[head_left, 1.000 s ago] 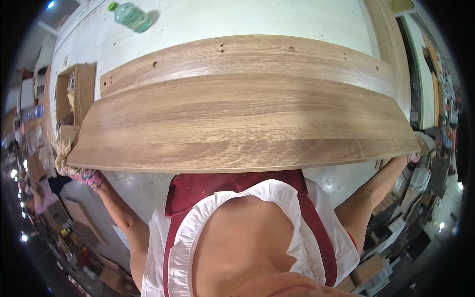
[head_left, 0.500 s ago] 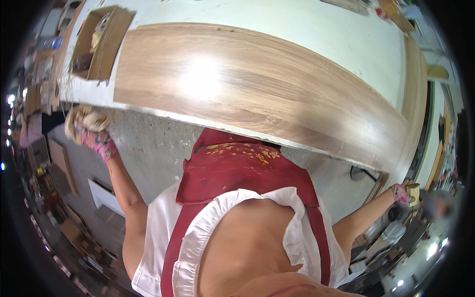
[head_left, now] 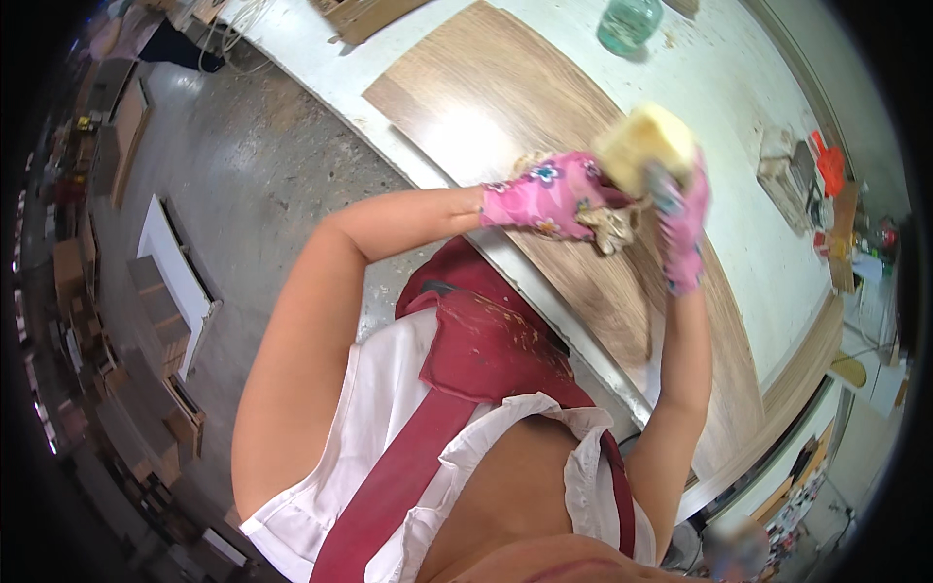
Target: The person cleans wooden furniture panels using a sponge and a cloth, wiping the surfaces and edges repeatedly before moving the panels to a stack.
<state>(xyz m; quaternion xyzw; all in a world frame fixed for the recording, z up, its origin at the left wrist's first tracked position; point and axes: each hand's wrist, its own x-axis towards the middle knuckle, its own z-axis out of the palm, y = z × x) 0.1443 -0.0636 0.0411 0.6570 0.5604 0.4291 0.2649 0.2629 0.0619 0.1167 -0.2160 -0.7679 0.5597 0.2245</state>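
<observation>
A wood-grain board (head_left: 457,87) lies on a white-topped table (head_left: 719,107). My left hand (head_left: 549,199), in a pink flowered glove, is closed on a crumpled cream cloth (head_left: 612,230) over the board. Beside it, my right hand (head_left: 683,228), gloved in the same pink, grips a pale yellow sponge-like block (head_left: 646,141). The two hands are close together, with the block just above the cloth. Motion blurs the right fingers and the block, so I cannot tell whether block and cloth touch.
A greenish clear jar (head_left: 630,24) stands beyond the board. On the far right are a grey container (head_left: 789,185) and an orange-red item (head_left: 827,160). A cardboard box (head_left: 364,15) sits at the table's left end. Another person (head_left: 136,39) is at the upper left; white panels (head_left: 175,282) lean left.
Both hands have come in from wide at the sides to meet over the board, still holding the cloth and the block. The view has turned, and the jar now shows.
</observation>
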